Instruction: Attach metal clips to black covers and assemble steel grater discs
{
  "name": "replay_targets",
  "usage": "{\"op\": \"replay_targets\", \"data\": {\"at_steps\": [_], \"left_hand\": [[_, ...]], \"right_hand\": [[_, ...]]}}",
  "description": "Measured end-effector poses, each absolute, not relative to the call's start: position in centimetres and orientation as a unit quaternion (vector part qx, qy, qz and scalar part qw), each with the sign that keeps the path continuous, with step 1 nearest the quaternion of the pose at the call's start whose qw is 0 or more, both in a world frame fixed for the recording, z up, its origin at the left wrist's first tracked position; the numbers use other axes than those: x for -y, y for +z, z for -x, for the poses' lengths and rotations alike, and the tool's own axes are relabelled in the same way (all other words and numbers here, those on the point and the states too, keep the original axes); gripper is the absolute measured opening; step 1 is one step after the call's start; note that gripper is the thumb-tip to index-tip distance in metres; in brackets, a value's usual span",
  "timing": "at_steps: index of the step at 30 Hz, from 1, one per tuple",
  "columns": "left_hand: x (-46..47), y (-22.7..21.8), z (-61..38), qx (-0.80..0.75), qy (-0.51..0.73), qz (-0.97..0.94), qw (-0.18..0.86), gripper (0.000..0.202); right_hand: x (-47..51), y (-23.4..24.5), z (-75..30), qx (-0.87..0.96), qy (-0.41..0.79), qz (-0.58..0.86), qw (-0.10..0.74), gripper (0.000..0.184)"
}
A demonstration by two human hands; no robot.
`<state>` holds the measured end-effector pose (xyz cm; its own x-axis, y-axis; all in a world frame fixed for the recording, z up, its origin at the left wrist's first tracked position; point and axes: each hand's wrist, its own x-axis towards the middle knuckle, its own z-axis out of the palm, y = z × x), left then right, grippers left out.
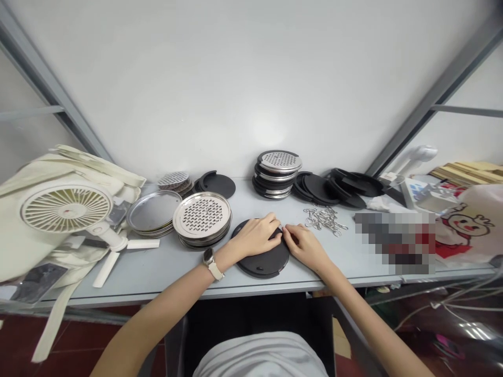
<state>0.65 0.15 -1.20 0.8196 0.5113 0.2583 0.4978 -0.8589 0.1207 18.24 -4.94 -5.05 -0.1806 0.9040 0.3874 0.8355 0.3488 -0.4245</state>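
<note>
A round black plastic disc (261,264) lies flat on the table in front of me. My left hand (259,234), with a watch on the wrist, rests over its upper part, fingers curled down at the far right rim. There my right hand (301,242) meets it in a pinch. A tiny pale bit shows between the fingertips, too small to name. Just beyond my right hand lies a loose heap of bent metal wire clips (326,219). Left of the disc stands a stack of round metal grater plates (202,214).
Plain metal discs (153,209) are piled at left, near a white fan (66,209). Toward the wall stand a stack of black-rimmed graters (277,173) and loose black plastic parts (320,188). A printed bag (471,220) sits at far right.
</note>
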Motion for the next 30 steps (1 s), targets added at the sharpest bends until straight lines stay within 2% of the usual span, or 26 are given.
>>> {"op": "replay_targets", "data": {"at_steps": [9,30], "left_hand": [[-0.13,-1.03,-0.64,-0.265,0.14,-0.954,0.024,0.02],[-0.13,-1.18,-0.69,-0.288,0.144,-0.946,0.03,0.021]], "right_hand": [[4.93,-4.91,-18.28,0.766,0.08,0.571,0.285,0.03],[5.03,-4.8,-18.26,0.735,0.128,0.586,0.316,0.031]]}}
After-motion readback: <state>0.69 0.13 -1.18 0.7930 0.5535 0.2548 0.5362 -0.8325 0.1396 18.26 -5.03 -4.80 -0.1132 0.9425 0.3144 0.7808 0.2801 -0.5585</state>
